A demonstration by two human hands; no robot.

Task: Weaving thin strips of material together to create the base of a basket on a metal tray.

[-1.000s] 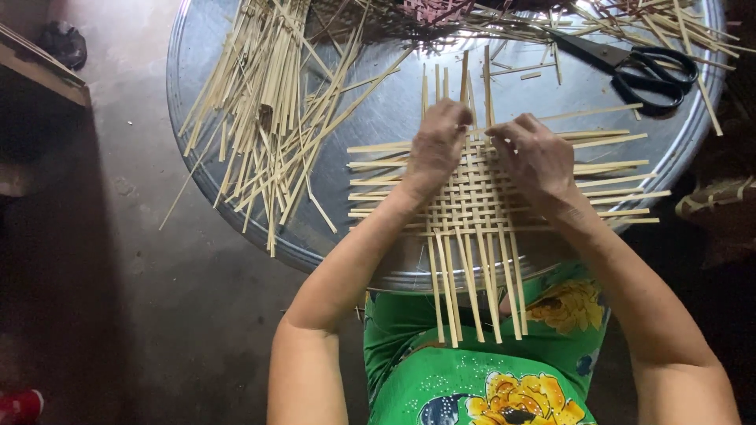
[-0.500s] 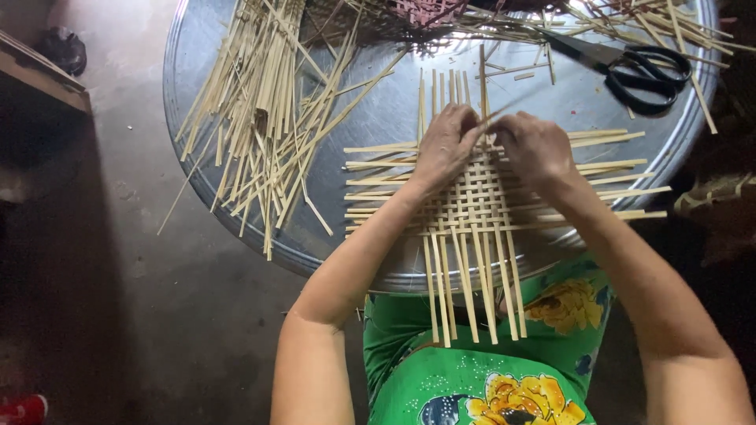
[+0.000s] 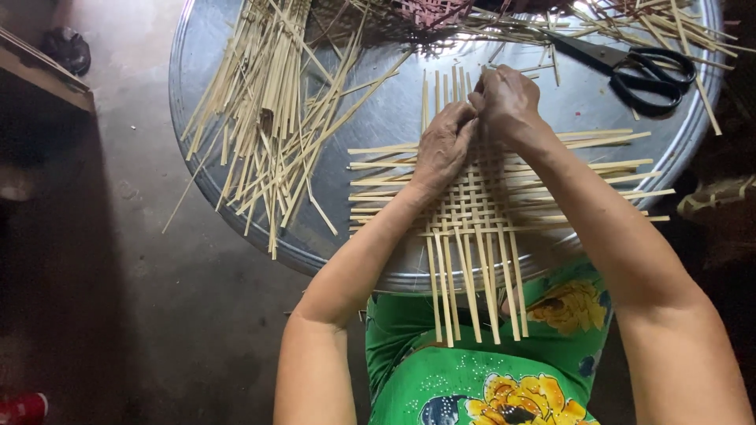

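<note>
Both hands press on the woven bamboo mat [image 3: 472, 212] lying under them on the round metal tray [image 3: 378, 118]; left hand [image 3: 442, 149] lies fingers together; right hand [image 3: 505, 102], touching it, pinches upright strips; scissors [image 3: 638, 67] lie beyond the right hand; loose bamboo strips [image 3: 268, 118] lie left of the left hand.

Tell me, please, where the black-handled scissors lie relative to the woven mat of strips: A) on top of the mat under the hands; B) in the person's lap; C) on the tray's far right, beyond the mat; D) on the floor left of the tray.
C: the scissors lie on the round metal tray, far right of the woven mat, clear of both hands.
</note>
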